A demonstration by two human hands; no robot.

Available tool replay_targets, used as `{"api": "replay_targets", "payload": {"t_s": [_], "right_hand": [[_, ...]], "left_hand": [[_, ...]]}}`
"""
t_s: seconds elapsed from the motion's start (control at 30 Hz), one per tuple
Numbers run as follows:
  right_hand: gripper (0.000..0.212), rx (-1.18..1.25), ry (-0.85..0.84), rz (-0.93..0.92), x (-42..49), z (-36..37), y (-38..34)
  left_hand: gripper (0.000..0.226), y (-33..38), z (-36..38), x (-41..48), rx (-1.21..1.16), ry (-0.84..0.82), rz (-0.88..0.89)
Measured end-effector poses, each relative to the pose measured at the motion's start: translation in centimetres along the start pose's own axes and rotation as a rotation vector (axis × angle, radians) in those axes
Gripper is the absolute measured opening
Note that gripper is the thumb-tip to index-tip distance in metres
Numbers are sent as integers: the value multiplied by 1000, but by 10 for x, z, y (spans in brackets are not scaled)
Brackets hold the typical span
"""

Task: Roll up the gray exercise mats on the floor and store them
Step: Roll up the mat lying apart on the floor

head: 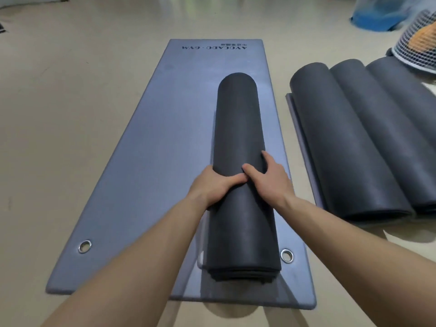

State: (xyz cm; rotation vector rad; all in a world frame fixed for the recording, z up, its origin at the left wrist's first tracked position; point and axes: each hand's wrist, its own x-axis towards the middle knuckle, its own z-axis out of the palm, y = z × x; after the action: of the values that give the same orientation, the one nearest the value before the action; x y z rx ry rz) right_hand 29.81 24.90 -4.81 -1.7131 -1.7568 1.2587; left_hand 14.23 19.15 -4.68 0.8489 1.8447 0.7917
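Note:
A dark gray rolled mat [238, 123] lies lengthwise on the right half of a flat gray mat [155, 147] spread on the floor. My left hand [212, 185] grips the roll's left side near its middle, thumb on top. On the roll's right side, my right hand [271, 178] presses with fingers curled over the top. The two thumbs nearly touch. The flat mat carries printed lettering at its far end and two metal eyelets [85, 246] at the near end. Three more rolled gray mats [354, 142] lie side by side to the right.
A white mesh basket [417, 50] with something orange inside stands at the far right, behind the rolled mats. A blue object [377, 20] sits at the back right. Pale floor [59, 114] stretches to the left of the flat mat.

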Motion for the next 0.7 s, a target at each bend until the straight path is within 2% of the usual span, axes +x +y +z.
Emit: {"api": "replay_targets", "payload": {"t_s": [0.07, 0.13, 0.2, 0.3, 0.37, 0.43, 0.6, 0.7], "right_hand": [[89, 13, -52, 100, 3, -18, 16], [98, 89, -85, 176, 1, -30, 27], [105, 98, -44, 174, 2, -40, 31], [90, -14, 27, 151, 8, -58, 28], [83, -165, 42, 155, 15, -74, 29], [91, -267, 56, 175, 19, -92, 31], [128, -349, 26, 154, 17, -115, 38], [131, -363, 48, 125, 22, -120, 44]], "left_hand": [[75, 20, 25, 13, 42, 29, 23], [84, 31, 41, 20, 66, 57, 43], [86, 35, 50, 24, 20, 57, 49], [59, 39, 65, 29, -153, -37, 49], [50, 46, 80, 33, -214, -108, 44], [46, 50, 99, 37, -251, -149, 44], [42, 59, 127, 54, -300, -201, 61], [42, 59, 134, 62, -321, -200, 58]]}}
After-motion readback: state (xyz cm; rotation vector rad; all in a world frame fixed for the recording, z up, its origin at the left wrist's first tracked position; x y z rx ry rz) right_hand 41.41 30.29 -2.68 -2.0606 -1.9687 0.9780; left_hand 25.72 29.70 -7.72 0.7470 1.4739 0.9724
